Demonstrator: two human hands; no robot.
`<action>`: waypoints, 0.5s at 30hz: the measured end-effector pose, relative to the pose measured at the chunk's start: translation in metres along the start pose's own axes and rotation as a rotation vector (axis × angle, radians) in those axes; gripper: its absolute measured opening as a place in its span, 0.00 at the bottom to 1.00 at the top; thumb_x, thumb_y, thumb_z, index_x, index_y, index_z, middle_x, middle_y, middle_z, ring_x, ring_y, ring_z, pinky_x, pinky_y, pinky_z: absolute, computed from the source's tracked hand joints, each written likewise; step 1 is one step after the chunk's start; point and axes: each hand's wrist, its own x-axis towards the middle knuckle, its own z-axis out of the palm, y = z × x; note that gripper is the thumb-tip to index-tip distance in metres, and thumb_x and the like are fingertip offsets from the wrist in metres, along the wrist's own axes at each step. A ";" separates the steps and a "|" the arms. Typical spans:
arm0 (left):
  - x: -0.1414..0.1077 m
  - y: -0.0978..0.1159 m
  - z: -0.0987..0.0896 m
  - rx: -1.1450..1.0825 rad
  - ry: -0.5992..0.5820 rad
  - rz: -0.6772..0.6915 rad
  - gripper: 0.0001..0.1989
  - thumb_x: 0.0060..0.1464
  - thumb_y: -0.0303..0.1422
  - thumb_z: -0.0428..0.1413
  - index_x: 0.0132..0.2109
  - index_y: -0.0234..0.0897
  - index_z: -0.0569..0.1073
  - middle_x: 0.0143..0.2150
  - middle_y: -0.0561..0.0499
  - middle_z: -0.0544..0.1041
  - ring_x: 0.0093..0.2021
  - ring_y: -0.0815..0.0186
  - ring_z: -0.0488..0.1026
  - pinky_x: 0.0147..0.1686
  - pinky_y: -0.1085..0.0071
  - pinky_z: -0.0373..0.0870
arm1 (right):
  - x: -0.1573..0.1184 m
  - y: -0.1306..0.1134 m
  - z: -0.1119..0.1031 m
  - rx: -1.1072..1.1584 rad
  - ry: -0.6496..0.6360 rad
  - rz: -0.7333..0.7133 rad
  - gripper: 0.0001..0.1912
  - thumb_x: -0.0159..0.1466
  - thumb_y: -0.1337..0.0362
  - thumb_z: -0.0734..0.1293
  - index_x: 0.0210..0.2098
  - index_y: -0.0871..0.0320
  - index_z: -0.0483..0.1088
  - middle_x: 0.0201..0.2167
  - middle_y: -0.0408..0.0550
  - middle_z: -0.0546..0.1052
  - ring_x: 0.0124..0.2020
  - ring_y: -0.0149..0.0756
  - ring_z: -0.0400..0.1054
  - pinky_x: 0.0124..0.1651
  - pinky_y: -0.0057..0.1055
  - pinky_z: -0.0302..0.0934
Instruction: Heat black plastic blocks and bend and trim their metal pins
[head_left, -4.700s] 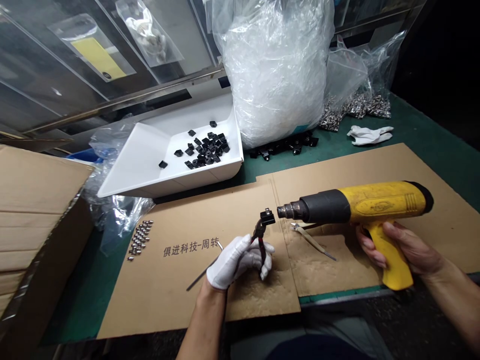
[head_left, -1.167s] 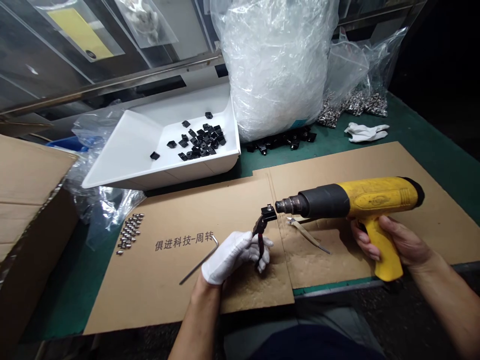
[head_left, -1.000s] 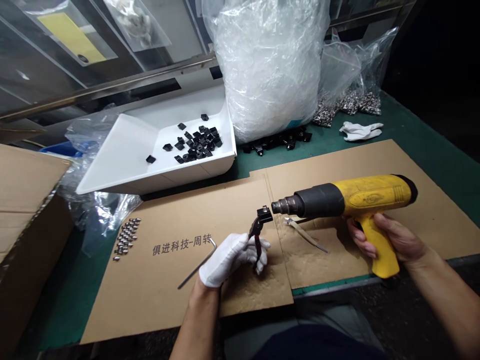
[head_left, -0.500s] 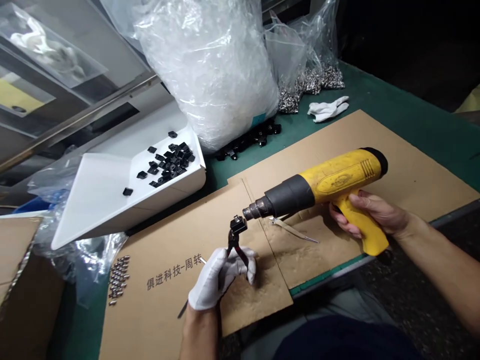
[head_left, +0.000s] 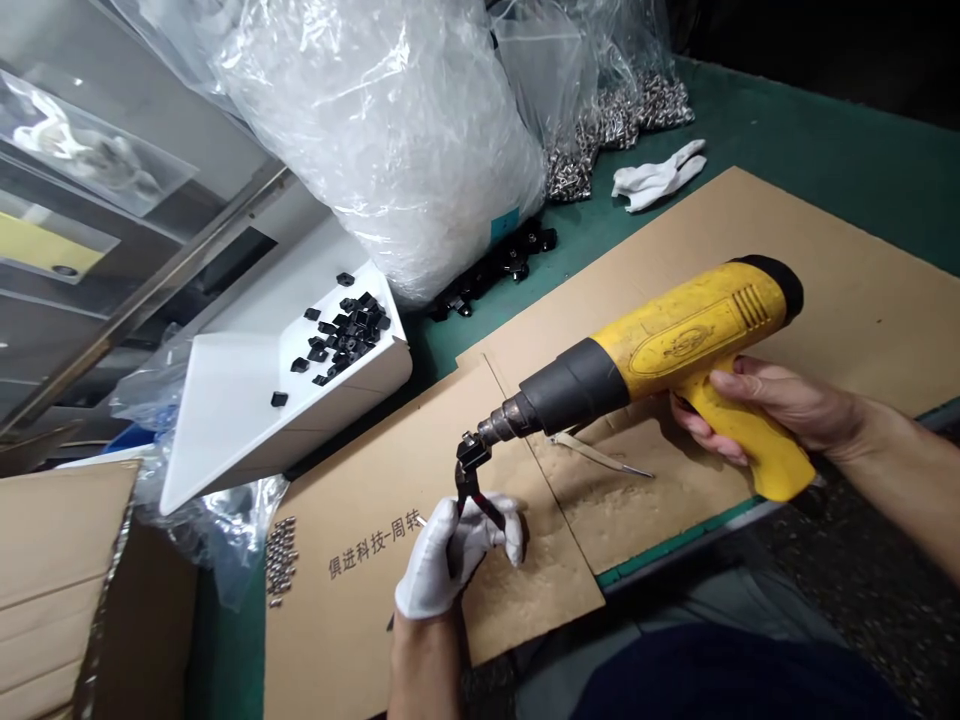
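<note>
My left hand [head_left: 450,550], in a white glove, is closed round the handles of dark pliers [head_left: 469,487]. A small black block [head_left: 472,453] with a metal piece on top sits in the pliers' jaws. My bare right hand [head_left: 780,405] grips the handle of a yellow heat gun [head_left: 675,330], whose metal nozzle [head_left: 510,418] points left and down, right beside the block. Whether nozzle and block touch, I cannot tell. Behind the gun, a thin tool with a pale handle [head_left: 592,452] lies on the cardboard [head_left: 405,440].
Black blocks [head_left: 352,335] lie in a white bin [head_left: 225,400] at the left. Small metal parts [head_left: 281,565] stand on the cardboard's left edge. A big plastic bag [head_left: 397,130], bags of metal parts [head_left: 615,125] and a white glove [head_left: 660,178] are at the back; a carton [head_left: 60,570] is front left.
The camera view has shifted, so the bin and metal parts appear farther right. The heat gun's nozzle has come closer to the black block. Both hands keep their holds.
</note>
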 end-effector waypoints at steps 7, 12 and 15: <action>0.000 0.001 0.002 0.008 0.011 0.012 0.32 0.67 0.50 0.40 0.52 0.29 0.77 0.34 0.37 0.80 0.32 0.54 0.77 0.36 0.57 0.69 | -0.002 0.001 -0.003 -0.006 -0.006 0.027 0.17 0.72 0.53 0.62 0.46 0.61 0.71 0.36 0.49 0.73 0.28 0.29 0.70 0.28 0.24 0.69; -0.001 0.000 0.000 0.031 0.013 0.012 0.32 0.67 0.51 0.41 0.52 0.27 0.78 0.33 0.38 0.80 0.32 0.55 0.76 0.36 0.60 0.67 | -0.002 0.001 -0.002 -0.004 0.004 0.032 0.17 0.72 0.52 0.63 0.45 0.62 0.71 0.36 0.50 0.73 0.27 0.29 0.70 0.28 0.25 0.69; -0.001 0.000 -0.001 0.040 -0.001 0.010 0.33 0.67 0.51 0.41 0.51 0.27 0.78 0.31 0.39 0.79 0.32 0.55 0.76 0.36 0.61 0.66 | -0.002 0.001 0.000 -0.011 0.024 0.031 0.16 0.72 0.52 0.62 0.45 0.60 0.70 0.36 0.50 0.74 0.26 0.29 0.70 0.27 0.24 0.69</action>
